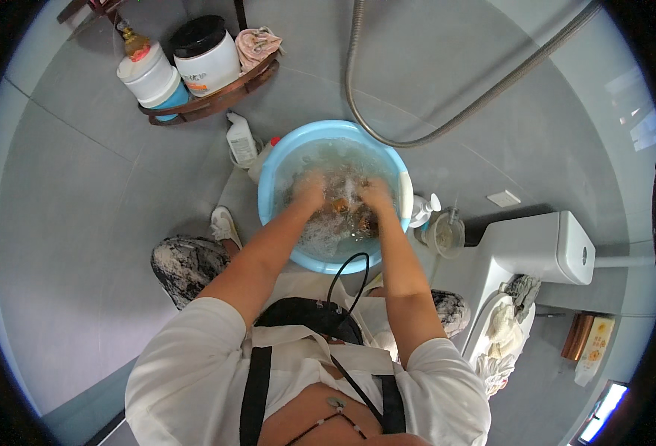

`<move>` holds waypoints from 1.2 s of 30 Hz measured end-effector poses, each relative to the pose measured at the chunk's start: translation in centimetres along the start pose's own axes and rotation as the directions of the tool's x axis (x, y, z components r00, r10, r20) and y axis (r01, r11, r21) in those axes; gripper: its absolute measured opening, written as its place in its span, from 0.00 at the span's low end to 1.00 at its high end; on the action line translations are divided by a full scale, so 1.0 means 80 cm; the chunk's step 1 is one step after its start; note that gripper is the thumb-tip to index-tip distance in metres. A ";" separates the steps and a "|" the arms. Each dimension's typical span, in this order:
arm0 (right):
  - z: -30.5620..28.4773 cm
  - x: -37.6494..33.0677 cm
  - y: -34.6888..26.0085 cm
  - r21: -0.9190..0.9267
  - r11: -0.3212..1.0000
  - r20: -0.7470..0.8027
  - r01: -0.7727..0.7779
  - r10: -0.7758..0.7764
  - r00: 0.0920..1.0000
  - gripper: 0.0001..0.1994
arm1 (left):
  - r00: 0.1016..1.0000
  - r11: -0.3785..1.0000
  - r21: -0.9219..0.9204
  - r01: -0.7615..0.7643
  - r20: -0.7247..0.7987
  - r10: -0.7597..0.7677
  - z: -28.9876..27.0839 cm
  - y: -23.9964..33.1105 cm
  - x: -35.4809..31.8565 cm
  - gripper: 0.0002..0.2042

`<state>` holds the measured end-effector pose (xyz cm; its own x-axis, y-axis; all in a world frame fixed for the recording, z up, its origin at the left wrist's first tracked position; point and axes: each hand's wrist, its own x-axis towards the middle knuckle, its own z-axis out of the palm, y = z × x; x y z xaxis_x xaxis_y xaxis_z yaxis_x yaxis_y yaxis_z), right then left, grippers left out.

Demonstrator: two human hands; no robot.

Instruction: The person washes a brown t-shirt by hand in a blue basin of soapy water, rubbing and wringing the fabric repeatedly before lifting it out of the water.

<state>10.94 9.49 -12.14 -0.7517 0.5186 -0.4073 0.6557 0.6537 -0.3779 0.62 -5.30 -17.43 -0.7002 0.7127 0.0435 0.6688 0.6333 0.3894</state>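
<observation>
Dark brown, orange-flecked soaked material [340, 204], apparently cloth, lay partly under foamy, cloudy water [320, 241] inside the round light-blue plastic basin [267, 178]. From my remote view, the left hand [309, 189] and right hand [376, 195] were both down in the basin, one at either side of it; splash and foam hid the fingers, so I could not tell whether either gripped it or lay loose. Risks, my judgement: a hard push or fast lift could throw water over the rim, toward the white shoe [224, 225]. A thin black looped cable [367, 262] overlapped the near rim; leaning lower could wet it. The slack grey metal hose [484, 97] crossed the far rim in view, contact unclear; shifting the basin could snag it, or topple the white pump bottle [422, 211] just beside.
</observation>
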 end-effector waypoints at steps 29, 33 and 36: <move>0.003 -0.090 -0.097 0.042 0.771 -0.806 0.636 -0.350 0.478 0.19 | 0.842 -0.441 -0.730 0.522 0.522 0.132 -0.111 0.057 0.009 0.21; -0.004 -0.084 -0.099 0.106 0.783 -0.817 0.612 -0.282 0.502 0.16 | 0.869 -0.410 -0.814 0.411 0.485 -0.093 -0.129 0.085 -0.010 0.16; -0.019 -0.080 -0.097 0.342 0.765 -0.756 0.546 -0.121 0.643 0.15 | 0.857 -0.344 -0.859 0.380 0.466 -0.218 -0.089 0.077 0.002 0.15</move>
<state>10.53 1.94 -5.31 -0.6160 0.6709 0.4129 0.1147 0.5949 -0.7956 2.83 -3.40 -8.44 -0.6296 0.6134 -0.4769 -0.7107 -0.2065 0.6725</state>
